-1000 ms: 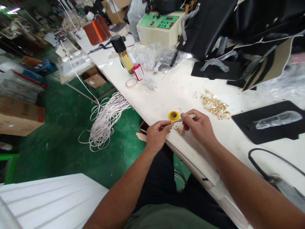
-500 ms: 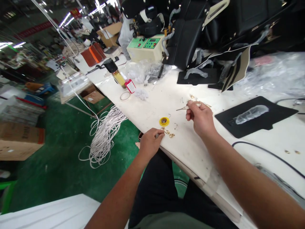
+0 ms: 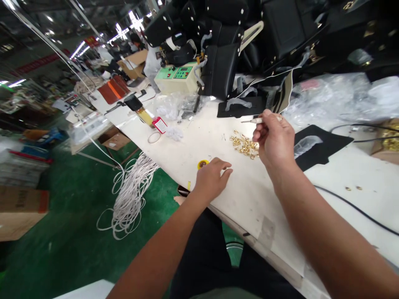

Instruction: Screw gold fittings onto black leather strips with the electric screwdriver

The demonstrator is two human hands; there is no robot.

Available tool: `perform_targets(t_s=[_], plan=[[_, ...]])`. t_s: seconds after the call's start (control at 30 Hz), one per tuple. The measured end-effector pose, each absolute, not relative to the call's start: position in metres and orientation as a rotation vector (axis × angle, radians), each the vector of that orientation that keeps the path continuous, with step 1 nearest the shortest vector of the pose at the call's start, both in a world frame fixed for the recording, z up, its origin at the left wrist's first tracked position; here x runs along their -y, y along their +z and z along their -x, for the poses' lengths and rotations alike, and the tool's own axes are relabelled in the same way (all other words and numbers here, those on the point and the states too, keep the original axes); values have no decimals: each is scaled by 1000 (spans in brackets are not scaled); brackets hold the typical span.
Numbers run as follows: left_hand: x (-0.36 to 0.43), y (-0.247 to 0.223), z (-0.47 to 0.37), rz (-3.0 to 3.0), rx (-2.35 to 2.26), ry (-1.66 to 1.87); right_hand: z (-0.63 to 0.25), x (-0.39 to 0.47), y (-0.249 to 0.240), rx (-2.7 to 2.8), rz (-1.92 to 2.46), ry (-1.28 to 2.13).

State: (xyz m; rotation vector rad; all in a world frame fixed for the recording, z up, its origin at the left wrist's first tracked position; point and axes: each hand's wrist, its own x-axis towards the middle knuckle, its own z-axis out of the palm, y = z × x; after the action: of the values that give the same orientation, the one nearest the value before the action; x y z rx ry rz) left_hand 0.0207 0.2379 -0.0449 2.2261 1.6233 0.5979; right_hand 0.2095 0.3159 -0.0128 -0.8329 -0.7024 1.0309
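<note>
A thin pointed tool [image 3: 256,120] is gripped in the right hand [image 3: 276,135], above the surface [image 3: 240,187] near scattered gold fittings [image 3: 245,146]. Nothing is visibly grasped by the left hand [image 3: 213,178], its fingers parted beside the yellow dish [image 3: 203,163].

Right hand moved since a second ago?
Yes. Against the yellow dish, the right hand has gone from close beside it to farther right, near the gold pieces.

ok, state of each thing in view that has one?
left hand: fingers parted, nothing visible held
right hand: closed on thin pointed tool
yellow dish: uncovered, small pieces inside, partly hidden
gold pieces: loose, scattered
green-panel machine: power state, can't tell
white cord: loosely coiled on floor
</note>
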Motion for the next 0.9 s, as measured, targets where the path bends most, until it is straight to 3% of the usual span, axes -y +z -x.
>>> perform_targets(t_s=[0.2,0.57,0.8,0.9], plan=[[-291,-62,-78,-2411,-1575,358,-216,-321,-12,748,902,1021],[-310,-74,-90,-2368,-1572,422,-217,-324,-17,775,931,1035],[-235,-51,-42,-1999,-1440,1011,-187,-309,-32,922,964,1225],[-205,-54,1,-1810,-1606,1184,-163,-295,-52,1175,1121,1328]])
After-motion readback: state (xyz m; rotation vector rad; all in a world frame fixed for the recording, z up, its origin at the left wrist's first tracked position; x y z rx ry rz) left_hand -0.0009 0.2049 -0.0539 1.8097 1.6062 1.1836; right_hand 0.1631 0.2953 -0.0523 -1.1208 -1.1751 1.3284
